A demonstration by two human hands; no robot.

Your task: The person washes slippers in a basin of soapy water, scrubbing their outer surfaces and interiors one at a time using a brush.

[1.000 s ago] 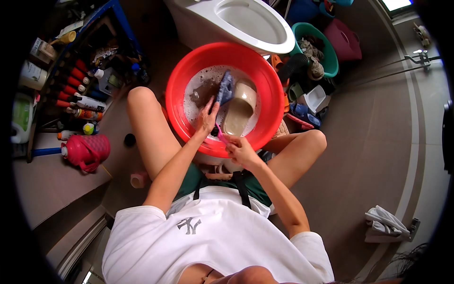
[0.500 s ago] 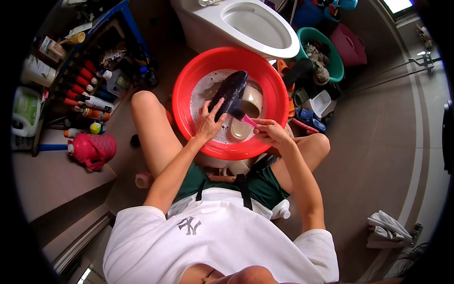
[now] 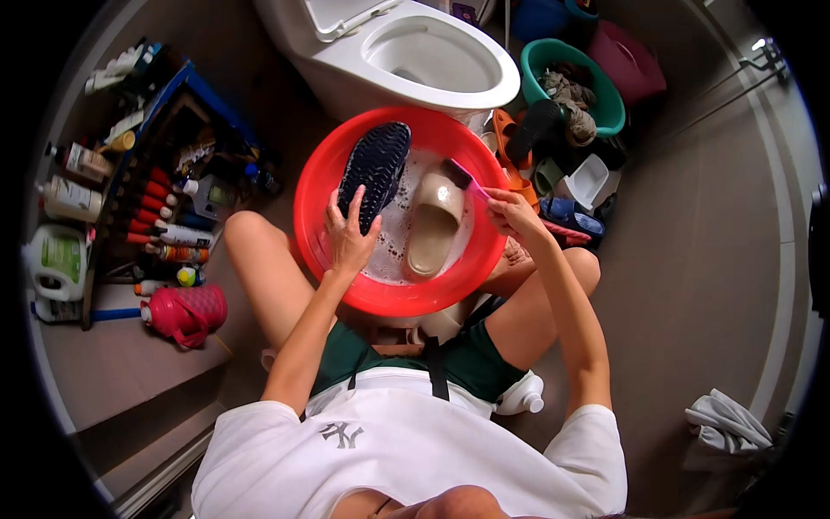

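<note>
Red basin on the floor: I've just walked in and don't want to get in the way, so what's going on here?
A person sits at the red basin, their left hand holding a dark shoe with its patterned sole showing. Their right hand grips a pink-handled brush, its dark head near the beige slipper. That slipper lies in the sudsy water, with neither hand holding it.

The left arm (image 3: 304, 350) reaches forward, the left hand (image 3: 350, 242) gripping with fingers and thumb spread; the right arm (image 3: 575, 316) angles forward and inward, the right hand (image 3: 516, 216) curled tightly.
</note>
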